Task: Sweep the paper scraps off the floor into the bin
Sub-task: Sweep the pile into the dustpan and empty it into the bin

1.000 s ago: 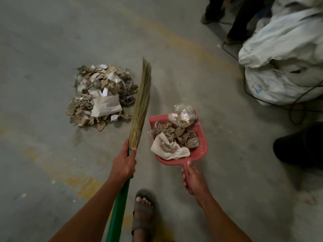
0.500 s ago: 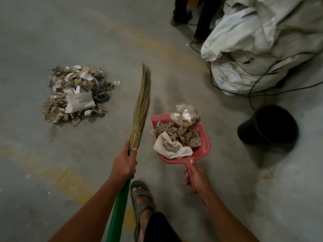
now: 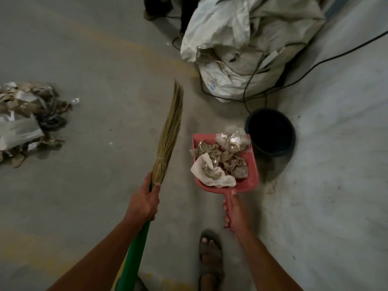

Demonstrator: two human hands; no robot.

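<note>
My left hand (image 3: pixel 143 203) grips a broom (image 3: pixel 169 133) where its green handle meets the straw bristles, which point up and away from me. My right hand (image 3: pixel 234 213) holds the handle of a red dustpan (image 3: pixel 252 175) that is heaped with brown paper scraps (image 3: pixel 218 156), a white crumpled sheet and a clear plastic bag. A round black bin (image 3: pixel 270 133) stands on the floor just to the right of the dustpan's far end. A pile of paper scraps (image 3: pixel 27 120) lies on the concrete at the left edge.
Big white sacks (image 3: pixel 241 45) are heaped at the upper right, with black cables (image 3: pixel 315 66) trailing over and around them near the bin. Another person's feet (image 3: pixel 157 11) stand at the top. My sandalled foot (image 3: pixel 210 253) is below the dustpan.
The view has swung to the right: the scrap pile has slid to the left edge and the black bin has come close beside the dustpan. Both hands keep their holds.
</note>
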